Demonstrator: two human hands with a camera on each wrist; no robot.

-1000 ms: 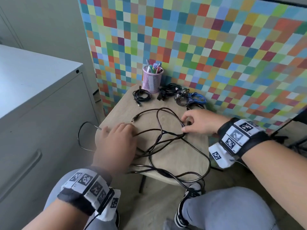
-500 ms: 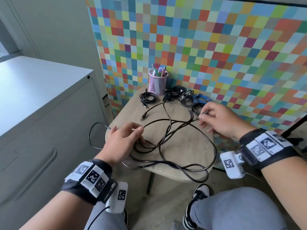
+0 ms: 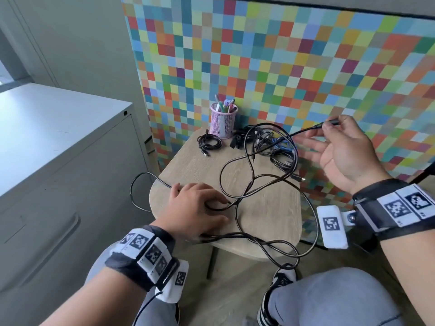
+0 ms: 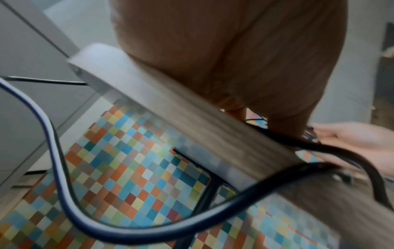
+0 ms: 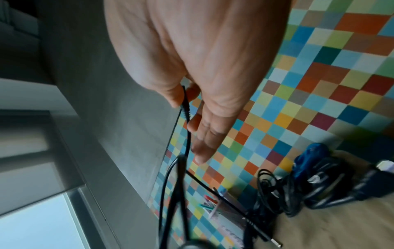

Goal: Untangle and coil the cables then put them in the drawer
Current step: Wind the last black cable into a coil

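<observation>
Near edge of tabletop (image 3: 270, 222): loops of long black cable (image 3: 237, 222) hang off, still tangled w/ itself. Left hand (image 3: 195, 208) at near-left edge, fingers curled over a strand, pinning it down. Right hand (image 3: 348, 151) raised off right edge, thumb + forefinger pinching cable plug end (image 3: 329, 122), other fingers spread; hands well apart, pulling cable out. Far edge: one small black coil (image 3: 209, 143) looks done, beside pink mesh pen cup (image 3: 222, 121); dark + blue cable heap (image 3: 270, 147) at far-right corner not sorted. Grey drawer cabinet (image 3: 58, 184) left of tabletop, drawers closed. Est. early stage: most coiling + all stowing left.
</observation>
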